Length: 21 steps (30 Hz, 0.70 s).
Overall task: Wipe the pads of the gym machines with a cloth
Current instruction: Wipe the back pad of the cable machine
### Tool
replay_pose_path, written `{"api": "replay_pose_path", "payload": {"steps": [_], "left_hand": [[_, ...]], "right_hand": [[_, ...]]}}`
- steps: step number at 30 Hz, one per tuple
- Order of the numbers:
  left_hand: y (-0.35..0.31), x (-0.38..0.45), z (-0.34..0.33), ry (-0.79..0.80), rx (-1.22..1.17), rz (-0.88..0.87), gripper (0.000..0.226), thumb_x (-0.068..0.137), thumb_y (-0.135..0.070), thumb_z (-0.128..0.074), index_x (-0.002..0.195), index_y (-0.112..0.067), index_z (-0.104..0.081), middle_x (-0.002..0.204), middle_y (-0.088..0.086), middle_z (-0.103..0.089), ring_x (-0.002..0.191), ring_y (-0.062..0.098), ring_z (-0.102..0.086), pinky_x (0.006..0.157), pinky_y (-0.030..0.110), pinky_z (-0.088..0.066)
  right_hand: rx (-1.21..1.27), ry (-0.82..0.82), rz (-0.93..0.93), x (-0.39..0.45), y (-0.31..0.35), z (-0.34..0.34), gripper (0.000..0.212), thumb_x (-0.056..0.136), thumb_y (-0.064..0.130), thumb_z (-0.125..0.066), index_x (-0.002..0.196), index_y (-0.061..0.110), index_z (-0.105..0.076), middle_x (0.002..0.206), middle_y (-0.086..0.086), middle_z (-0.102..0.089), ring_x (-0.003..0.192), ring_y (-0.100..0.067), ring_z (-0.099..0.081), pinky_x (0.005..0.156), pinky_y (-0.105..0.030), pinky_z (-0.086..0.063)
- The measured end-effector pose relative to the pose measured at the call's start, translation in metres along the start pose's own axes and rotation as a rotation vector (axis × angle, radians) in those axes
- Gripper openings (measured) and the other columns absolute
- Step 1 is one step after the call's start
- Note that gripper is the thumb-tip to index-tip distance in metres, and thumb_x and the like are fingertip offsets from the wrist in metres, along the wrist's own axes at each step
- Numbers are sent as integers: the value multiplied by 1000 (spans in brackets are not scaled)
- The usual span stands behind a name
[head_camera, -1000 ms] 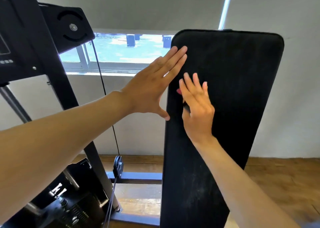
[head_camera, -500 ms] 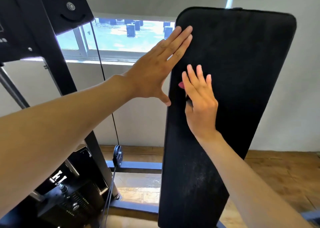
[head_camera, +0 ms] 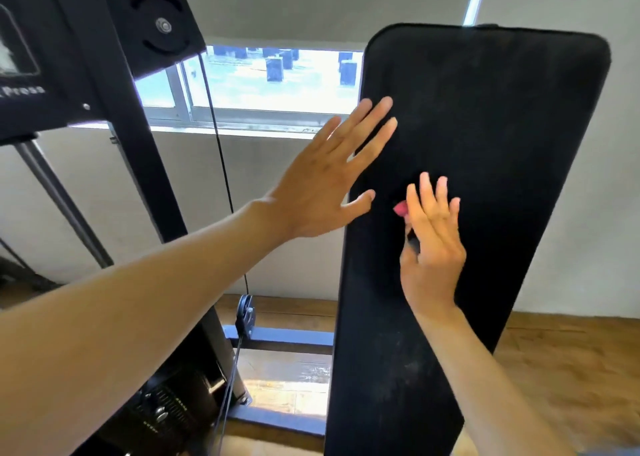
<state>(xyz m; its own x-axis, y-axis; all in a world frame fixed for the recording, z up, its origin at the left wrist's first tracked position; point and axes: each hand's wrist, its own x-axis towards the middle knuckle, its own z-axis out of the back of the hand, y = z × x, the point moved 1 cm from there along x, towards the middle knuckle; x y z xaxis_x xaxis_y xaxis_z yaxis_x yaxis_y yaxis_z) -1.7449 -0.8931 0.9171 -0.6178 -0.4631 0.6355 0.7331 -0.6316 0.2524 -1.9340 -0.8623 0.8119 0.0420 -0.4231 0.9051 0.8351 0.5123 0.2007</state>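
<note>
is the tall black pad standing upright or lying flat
Upright, leaning slightly. The black pad rises from near the floor to above the window sill, with both hands flat on its face.

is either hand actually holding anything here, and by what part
The left hand holds nothing; its straight fingers lie at the black pad's left edge. The right hand lies flat, pressing a mostly hidden pink cloth against the pad.

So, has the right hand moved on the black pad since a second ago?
Yes: the right hand has slid down, farther from the top edge of the black pad.
</note>
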Motion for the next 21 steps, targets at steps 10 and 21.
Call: {"api": "replay_pose_path", "payload": {"steps": [10,21], "left_hand": [[-68,-12,-54,-283,-195,397,62,107,-16,-40,162,-4,-15,172,14,-11,160,27,-3,130,41,-7],[-94,-8,-89,-515,-73,530,60,100,-8,-45,157,0,-32,165,19,-30,155,35,-24,127,48,-20]], "right_hand": [[9,64,-59,-93,7,-9,65,88,-23,-57,147,2,-47,156,-11,-43,154,-28,-28,128,-44,-18],[6,1,-90,-154,-10,-17,55,87,-23,-50,136,1,-57,145,-11,-54,149,-23,-38,125,-47,-26]]}}
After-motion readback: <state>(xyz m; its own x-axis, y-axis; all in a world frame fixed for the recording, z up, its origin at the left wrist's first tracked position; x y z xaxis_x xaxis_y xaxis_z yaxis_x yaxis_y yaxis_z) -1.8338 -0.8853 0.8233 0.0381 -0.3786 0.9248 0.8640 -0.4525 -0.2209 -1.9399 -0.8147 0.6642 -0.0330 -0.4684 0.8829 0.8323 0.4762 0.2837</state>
